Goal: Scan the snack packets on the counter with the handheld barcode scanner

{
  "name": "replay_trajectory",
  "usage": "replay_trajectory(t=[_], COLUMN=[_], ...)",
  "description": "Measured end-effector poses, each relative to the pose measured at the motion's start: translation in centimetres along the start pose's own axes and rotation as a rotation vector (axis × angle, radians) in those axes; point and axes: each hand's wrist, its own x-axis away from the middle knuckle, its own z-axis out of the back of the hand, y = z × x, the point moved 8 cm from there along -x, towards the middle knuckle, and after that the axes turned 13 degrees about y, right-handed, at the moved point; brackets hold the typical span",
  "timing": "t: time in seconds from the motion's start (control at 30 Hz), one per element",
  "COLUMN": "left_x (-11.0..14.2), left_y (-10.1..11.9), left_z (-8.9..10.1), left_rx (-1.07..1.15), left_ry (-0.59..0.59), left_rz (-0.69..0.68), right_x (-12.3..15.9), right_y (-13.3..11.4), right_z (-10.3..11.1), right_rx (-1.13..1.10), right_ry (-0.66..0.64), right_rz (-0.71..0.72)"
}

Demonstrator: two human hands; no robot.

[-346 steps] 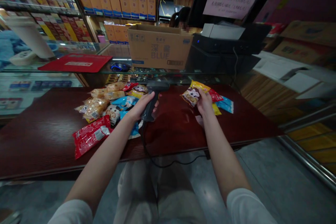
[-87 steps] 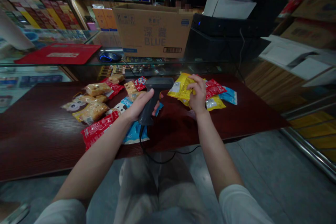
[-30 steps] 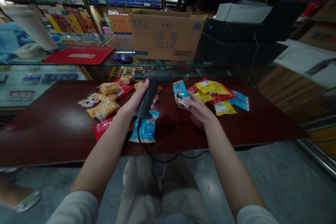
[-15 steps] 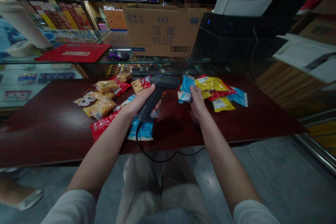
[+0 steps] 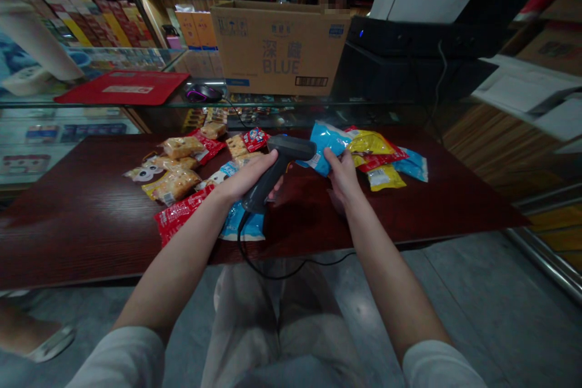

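My left hand [image 5: 254,179] is wrapped round the grip of a black barcode scanner [image 5: 268,173], its head facing right. In my right hand [image 5: 342,176] is a blue snack packet [image 5: 325,142], pinched between thumb and fingers and tilted, its white label end at the scanner's nose. A gap between nose and packet is hard to make out. Right of it lie yellow packets [image 5: 386,177], with red and blue ones among them. Clear-wrapped snacks [image 5: 175,185], red packets [image 5: 179,213] and a blue packet [image 5: 243,222] lie around and behind my left forearm.
Behind the dark wooden tabletop [image 5: 59,212] runs a glass counter with a cardboard box [image 5: 279,51], a mouse [image 5: 202,93] and a red mat [image 5: 122,87]. A black machine [image 5: 418,48] stands at right. The scanner's cable [image 5: 282,277] loops over the front edge. A person is partly visible behind the box.
The blue packet has been lifted and turned, its label end now toward the scanner. The scanner has shifted slightly right, closer to the packet.
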Motion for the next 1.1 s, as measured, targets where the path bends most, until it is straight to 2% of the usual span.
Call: replay_trajectory(t=[0.13, 0.43, 0.57, 0.73, 0.83, 0.93, 1.0, 1.1], left_x=[-0.1, -0.3, -0.2, -0.5, -0.7, -0.8, -0.8, -1.0], left_y=[-0.3, -0.9, -0.6, -0.5, -0.4, -0.3, -0.2, -0.1], left_z=[-0.1, -0.3, -0.5, -0.4, -0.1, 0.1, 0.1, 0.4], left_rx=[-0.009, -0.007, 0.025, 0.029, 0.037, 0.069, 0.087, 0.11], left_ry=[-0.005, 0.002, -0.003, 0.008, 0.025, 0.022, 0.018, 0.057], left_rz=[0.023, 0.023, 0.012, 0.014, 0.004, -0.003, -0.011, -0.024], right_x=[-0.1, -0.6, -0.1, 0.1, -0.3, -0.5, -0.6, -0.6], right_y=[0.1, 0.2, -0.7, -2.9, -5.2, -7.5, -8.3, -7.7], right_z=[0.2, 0.1, 0.1, 0.9, 3.6, 8.9, 12.8, 17.2], right_rx=[-0.029, -0.008, 0.015, 0.123, 0.218, 0.335, 0.42, 0.544], right_ry=[0.053, 0.069, 0.074, 0.114, 0.192, 0.335, 0.403, 0.441], right_rz=[-0.011, 0.048, 0.118, 0.275, 0.394, 0.465, 0.44, 0.324])
